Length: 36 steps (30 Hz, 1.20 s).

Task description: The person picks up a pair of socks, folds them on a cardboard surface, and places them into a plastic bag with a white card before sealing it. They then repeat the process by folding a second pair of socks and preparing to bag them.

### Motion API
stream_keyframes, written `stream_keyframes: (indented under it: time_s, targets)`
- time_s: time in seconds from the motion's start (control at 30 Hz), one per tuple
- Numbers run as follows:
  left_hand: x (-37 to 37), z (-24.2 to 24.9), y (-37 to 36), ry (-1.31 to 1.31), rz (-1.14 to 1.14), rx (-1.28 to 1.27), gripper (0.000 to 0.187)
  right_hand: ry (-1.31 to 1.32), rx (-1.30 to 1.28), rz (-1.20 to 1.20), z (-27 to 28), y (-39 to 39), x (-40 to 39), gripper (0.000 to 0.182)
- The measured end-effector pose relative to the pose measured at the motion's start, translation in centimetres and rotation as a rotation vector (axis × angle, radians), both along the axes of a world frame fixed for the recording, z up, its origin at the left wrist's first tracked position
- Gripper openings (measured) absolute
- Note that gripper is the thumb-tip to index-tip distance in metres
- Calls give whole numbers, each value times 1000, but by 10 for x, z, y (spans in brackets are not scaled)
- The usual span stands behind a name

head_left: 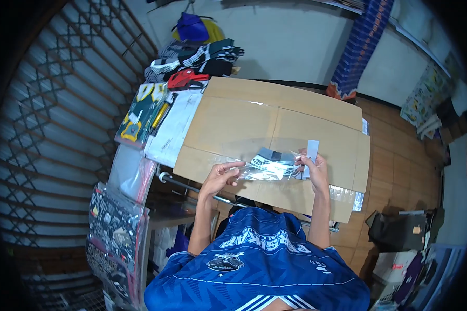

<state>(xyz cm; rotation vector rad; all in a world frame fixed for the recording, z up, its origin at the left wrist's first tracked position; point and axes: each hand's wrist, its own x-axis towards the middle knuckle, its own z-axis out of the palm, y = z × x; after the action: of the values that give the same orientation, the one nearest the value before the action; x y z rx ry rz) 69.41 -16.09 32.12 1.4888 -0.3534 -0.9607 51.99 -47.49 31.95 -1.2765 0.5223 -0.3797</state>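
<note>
While the right hand point(312, 167) pinches its 3 o'clock end, a clear bag point(271, 173) holding a patterned item point(267, 163) is above the cardboard point(233, 122).
Fingers parted, the left hand point(223, 177) is at the 9 o'clock end, its grip impossible to tell; a white strip point(313, 149) sits at the right hand; folded clothes point(213, 54) lie toward 11 o'clock.

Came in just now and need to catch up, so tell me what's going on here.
A person is handling a clear bag above the cardboard. The right hand pinches one end, with a pale strip beside its fingers; the left hand is at the other end. A patterned piece seems to be inside the bag; whether it is going in or coming out, I can't tell.
</note>
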Motion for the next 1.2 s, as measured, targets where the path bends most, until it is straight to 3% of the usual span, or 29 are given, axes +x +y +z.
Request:
stream_keyframes:
  time_s: [0.13, 0.23, 0.3, 0.33, 0.37, 0.47, 0.5, 0.6, 0.8, 1.2]
  targets:
    - [13, -16, -16, -27, 83, -111, 40, -27, -8, -184, -6, 2, -2, 34]
    - [31, -4, -18, -143, 353, -88, 38, 31, -313, -370, -21, 0, 0, 44]
    - [40, 10, -16, -296, 547, -63, 35, 113, -542, -367, -24, 4, -3, 48]
    - [47, 17, -13, -427, 613, -38, 34, 156, -655, -358, -16, 10, -2, 51]
    - [50, 22, -11, -558, 680, -8, 34, 195, -604, -298, -8, 17, -2, 57]
    - [48, 49, -10, -1022, 742, 43, 32, 215, -1039, 26, 0, 22, -2, 63]
    - [45, 52, -11, -1030, 752, 34, 32, 218, -1014, 111, -3, 25, -1, 66]
    - [22, 60, -15, -1177, 696, 218, 32, 264, -1187, 240, -7, 33, 3, 61]
    - [-6, 4, -9, -1218, 492, 346, 40, 308, -1267, 266, -20, 24, 6, 49]
    - [-55, -43, -10, -1049, 66, 582, 73, 342, -1335, 31, -31, 21, -3, 45]
